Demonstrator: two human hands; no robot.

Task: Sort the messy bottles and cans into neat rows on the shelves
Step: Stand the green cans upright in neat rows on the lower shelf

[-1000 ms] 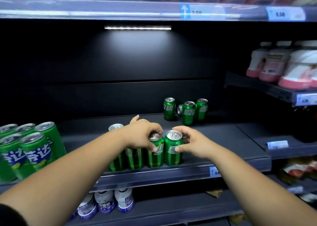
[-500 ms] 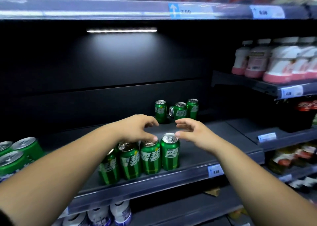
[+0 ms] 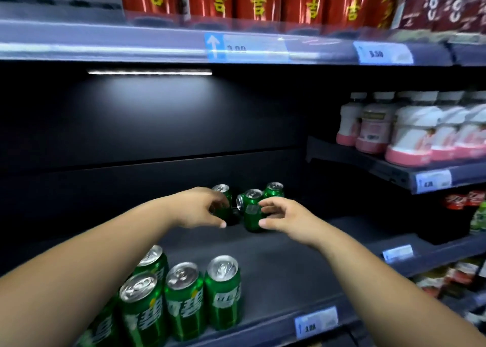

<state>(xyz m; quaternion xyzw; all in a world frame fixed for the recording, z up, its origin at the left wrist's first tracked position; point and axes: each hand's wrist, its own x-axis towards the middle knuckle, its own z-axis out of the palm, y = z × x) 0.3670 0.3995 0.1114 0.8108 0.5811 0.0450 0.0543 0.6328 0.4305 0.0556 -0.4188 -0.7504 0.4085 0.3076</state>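
Left hand [image 3: 200,209] hides the lower body of the left rear can [image 3: 223,191]; right hand [image 3: 284,217] covers one side of the middle can [image 3: 251,216]. Grip contact: indeterminate owing to blur. Red cans [image 3: 257,2] are cropped by the top edge. Price tags [image 3: 384,54] are illegible. Bottles [image 3: 410,136]: labels blurred.

We're looking into a dark shop shelving bay, its matte black back panel [image 3: 157,136] washed by a thin white light strip [image 3: 150,72] tucked under the upper shelf [image 3: 79,44]. That shelf's pale front rail carries a blue arrow label [image 3: 213,47] and a blurred price tag [image 3: 382,54]. Below, the dark middle shelf [image 3: 289,262] runs wide with a lower tag [image 3: 315,321] on its front edge, and on the right a side shelf [image 3: 381,169] sits higher.
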